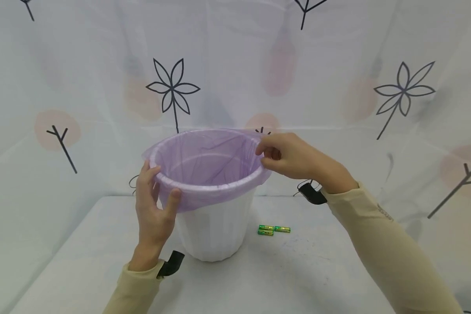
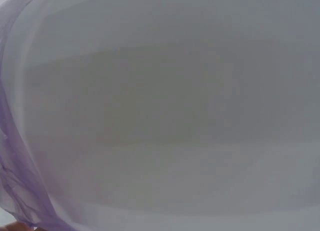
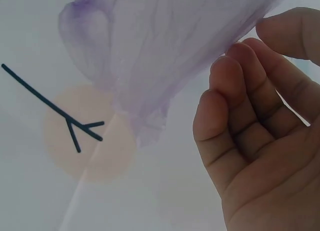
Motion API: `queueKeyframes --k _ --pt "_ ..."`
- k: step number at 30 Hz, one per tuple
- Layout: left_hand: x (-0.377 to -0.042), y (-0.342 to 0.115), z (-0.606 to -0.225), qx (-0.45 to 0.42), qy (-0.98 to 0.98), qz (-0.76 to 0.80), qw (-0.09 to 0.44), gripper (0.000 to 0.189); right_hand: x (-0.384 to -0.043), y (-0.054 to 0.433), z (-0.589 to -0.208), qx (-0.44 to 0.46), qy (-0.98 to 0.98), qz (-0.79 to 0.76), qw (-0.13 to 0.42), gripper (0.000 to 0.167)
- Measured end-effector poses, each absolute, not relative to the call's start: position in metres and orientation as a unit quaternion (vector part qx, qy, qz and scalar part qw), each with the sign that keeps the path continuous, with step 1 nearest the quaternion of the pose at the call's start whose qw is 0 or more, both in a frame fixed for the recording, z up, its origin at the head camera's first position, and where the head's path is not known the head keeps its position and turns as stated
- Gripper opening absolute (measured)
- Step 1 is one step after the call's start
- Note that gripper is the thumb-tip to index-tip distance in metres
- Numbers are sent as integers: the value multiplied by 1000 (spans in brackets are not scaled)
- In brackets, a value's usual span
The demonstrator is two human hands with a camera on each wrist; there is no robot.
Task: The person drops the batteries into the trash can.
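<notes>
A white trash bin (image 1: pixel 216 231) stands upright on the table with a thin purple trash bag (image 1: pixel 204 165) lining it and folded over its rim. My left hand (image 1: pixel 153 213) holds the bin's near left rim through the bag, fingertips at the top and thumb against the bag's outer fold. At the right of the rim, my right hand (image 1: pixel 298 157) pinches the bag's edge between thumb and fingers. The right wrist view shows the gathered bag (image 3: pixel 165 36) beside the right hand (image 3: pixel 265 106). White bin wall (image 2: pixel 175 101) fills most of the left wrist view.
Three green batteries (image 1: pixel 266 233) lie together on the white table (image 1: pixel 290 274), to the right of the bin. Behind the table hangs a pale curtain (image 1: pixel 227 56) printed with flowers and twigs.
</notes>
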State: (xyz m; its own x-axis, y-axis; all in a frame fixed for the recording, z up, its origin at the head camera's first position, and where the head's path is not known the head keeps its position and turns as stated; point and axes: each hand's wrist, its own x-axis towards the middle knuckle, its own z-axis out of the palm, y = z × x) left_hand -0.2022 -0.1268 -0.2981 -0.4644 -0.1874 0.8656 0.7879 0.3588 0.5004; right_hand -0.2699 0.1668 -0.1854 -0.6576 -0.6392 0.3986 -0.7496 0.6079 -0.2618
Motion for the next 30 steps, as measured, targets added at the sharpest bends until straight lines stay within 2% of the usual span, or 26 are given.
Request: queueKeyframes --k 18,30 --pt "-202 -128 -299 -223 -675 -525 468 53 -249 207 -230 391 -881 210 165 19" --pt "-203 -127 -299 -220 -678 -520 471 54 -250 211 -279 363 -901 209 112 18"
